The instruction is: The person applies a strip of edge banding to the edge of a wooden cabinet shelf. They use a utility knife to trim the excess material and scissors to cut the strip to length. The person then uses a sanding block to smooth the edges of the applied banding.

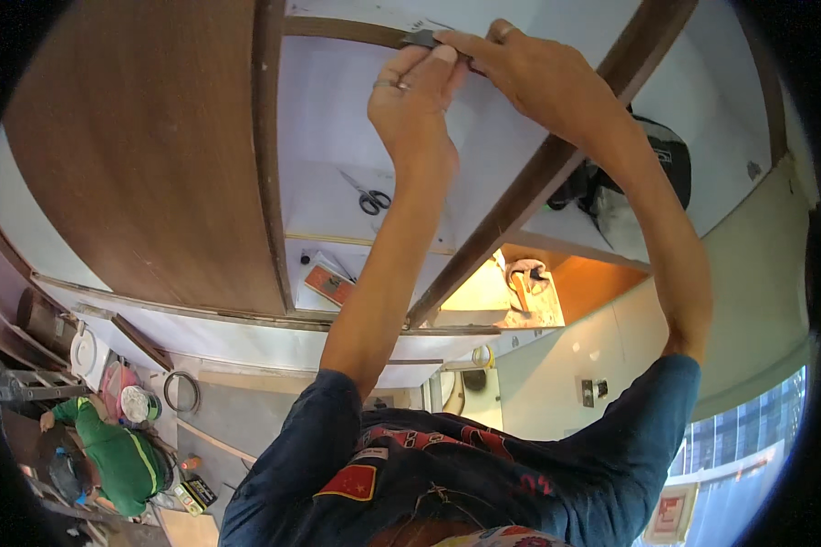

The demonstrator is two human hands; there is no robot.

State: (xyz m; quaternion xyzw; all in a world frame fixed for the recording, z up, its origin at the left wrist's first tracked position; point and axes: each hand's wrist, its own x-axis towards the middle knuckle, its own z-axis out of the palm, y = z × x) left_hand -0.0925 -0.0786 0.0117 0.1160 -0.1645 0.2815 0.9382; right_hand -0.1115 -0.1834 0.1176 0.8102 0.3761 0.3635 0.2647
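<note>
Both of my hands are raised to the brown front edge of a shelf (347, 31) in a wooden cabinet. A small dark grey flat piece (420, 38) lies against that edge. My left hand (415, 96) pinches it between thumb and fingers, a ring on one finger. From the right, my right hand (543, 80) reaches over with closed fingers, its fingertips on the same piece beside my left thumb. The fingers partly hide what they grip. Below my hands, scissors (372, 199) with black handles lie in the pale compartment.
A brown cabinet door (141, 155) is on the left, and a brown divider (520, 196) slants down the middle. A black bag (661, 159) sits in the right compartment. An orange-handled tool (520, 287) lies in a lit compartment. A person in green (123, 456) works at lower left.
</note>
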